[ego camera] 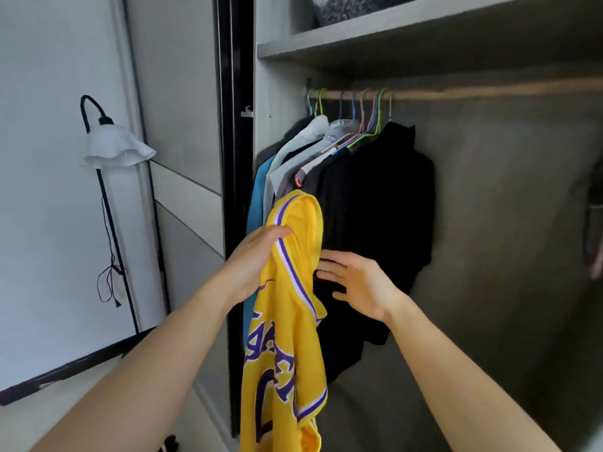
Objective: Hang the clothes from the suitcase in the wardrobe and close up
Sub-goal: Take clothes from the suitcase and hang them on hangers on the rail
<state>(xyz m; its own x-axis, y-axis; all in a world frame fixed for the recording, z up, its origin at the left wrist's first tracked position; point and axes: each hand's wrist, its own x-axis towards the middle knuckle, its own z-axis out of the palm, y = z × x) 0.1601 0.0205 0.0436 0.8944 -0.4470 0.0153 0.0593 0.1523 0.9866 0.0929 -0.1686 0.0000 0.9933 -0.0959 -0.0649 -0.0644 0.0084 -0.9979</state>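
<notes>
A yellow basketball jersey (290, 337) with purple and white trim hangs from my left hand (257, 259), which grips its shoulder strap in front of the open wardrobe. My right hand (355, 282) is just right of the jersey, fingers spread and relaxed, holding nothing, close to the dark hanging clothes (375, 207). Several garments hang on coloured hangers (365, 125) at the left end of the wooden rail (473, 91). No hanger shows in the jersey. The suitcase is out of view.
The rail's right part is bare. A shelf (408, 31) above it holds a dark patterned bundle (346, 8). The black sliding-door frame (233, 125) stands left of the opening. A floor lamp (114, 145) with a white shade stands by the left wall.
</notes>
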